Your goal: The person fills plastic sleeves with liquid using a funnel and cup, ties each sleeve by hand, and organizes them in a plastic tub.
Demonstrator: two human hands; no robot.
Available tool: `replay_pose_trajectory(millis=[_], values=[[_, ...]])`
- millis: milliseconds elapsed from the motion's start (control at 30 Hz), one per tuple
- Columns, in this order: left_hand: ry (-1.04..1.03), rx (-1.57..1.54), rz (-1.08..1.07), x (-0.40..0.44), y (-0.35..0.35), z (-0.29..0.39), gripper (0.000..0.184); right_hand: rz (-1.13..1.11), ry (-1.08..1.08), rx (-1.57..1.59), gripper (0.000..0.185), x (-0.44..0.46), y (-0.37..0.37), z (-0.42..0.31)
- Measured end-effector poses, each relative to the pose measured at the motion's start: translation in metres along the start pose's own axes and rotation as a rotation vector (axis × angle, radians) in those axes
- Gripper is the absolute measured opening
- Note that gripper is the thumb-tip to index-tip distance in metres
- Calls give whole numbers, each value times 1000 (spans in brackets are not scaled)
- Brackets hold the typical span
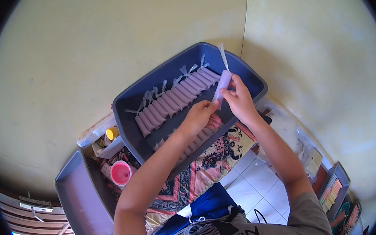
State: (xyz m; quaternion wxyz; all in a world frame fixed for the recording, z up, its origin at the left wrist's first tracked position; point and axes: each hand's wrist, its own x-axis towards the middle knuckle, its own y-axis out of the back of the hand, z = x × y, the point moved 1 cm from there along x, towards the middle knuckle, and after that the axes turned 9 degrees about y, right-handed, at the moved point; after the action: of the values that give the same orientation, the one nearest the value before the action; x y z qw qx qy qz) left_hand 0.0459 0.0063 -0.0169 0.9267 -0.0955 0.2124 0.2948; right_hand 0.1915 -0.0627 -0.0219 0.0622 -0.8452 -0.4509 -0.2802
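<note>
A slim plastic ice pop bag (223,84) filled with pale purple liquid is held at a tilt over the right part of a dark grey tub (158,85). Its twisted clear tail points up. My right hand (238,97) is closed around the bag's right side, thumb in front. At its lower end, my left hand (202,117) pinches the bag, other fingers curled below. Behind my hands, a row of similar filled bags (175,97) lies side by side in the tub, tails toward the far wall. A nearer row of bags (189,147) is partly hidden by my left forearm.
A second grey tub (85,193) with pale purple liquid stands at the left. Beside it are a pink cup (121,173) and a yellow-lidded container (112,133). Patterned cloth (201,170) lies under the main tub. At the right, a grey tray (335,189) holds colourful tubes.
</note>
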Motion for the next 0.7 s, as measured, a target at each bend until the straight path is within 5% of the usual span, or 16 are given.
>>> replay_pose_trajectory(millis=[100, 167, 300, 367, 700], values=[[-115, 409, 96, 43, 12, 2, 44, -52, 37, -253, 44, 41, 5, 52], [-351, 823, 315, 68, 19, 11, 43, -54, -131, -183, 38, 62, 3, 44], [-340, 907, 317, 111, 27, 19, 43, -63, -35, -554, 14, 101, 6, 95], [-443, 1124, 391, 131, 32, 17, 44, -220, 269, -647, 14, 114, 8, 131], [-559, 1293, 424, 201, 48, -5, 54, -530, 63, -949, 30, 138, -16, 167]])
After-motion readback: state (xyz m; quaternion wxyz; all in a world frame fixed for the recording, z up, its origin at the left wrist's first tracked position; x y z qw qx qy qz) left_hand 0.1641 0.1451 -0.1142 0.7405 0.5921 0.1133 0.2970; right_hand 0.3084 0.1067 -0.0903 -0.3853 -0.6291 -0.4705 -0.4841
